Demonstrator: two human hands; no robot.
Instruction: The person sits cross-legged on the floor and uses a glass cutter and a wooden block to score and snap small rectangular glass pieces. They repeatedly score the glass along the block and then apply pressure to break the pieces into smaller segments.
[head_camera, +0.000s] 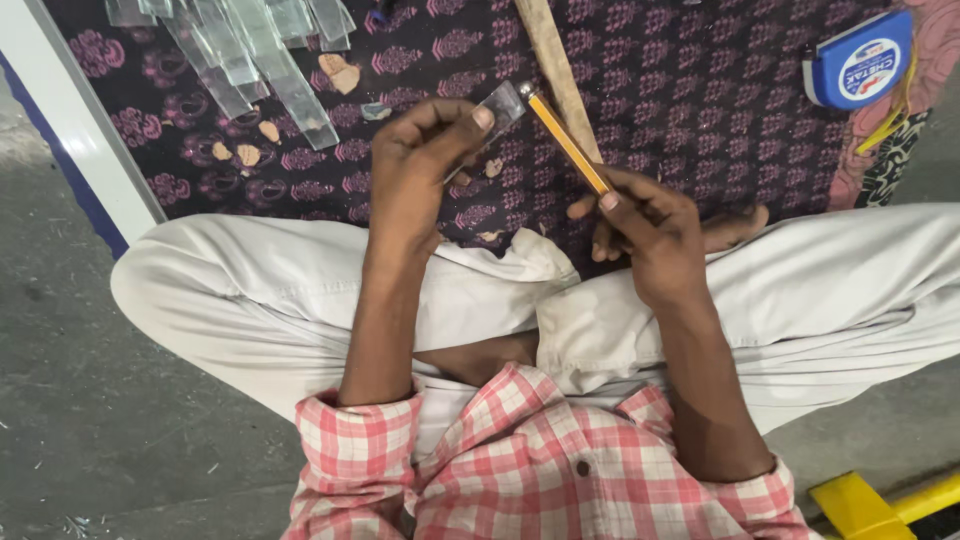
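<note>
Centrally, left hand pinches a small clear glass piece between thumb and fingers. Right hand grips a yellow pencil-like tool, its tip touching the glass piece's upper end. Both are held above a dark patterned cloth. Clear glass strips lie near the cloth's top left corner; a blue tape measure at the top right; a wooden stick just behind the tool.

Glass strips left of tape measure
</note>
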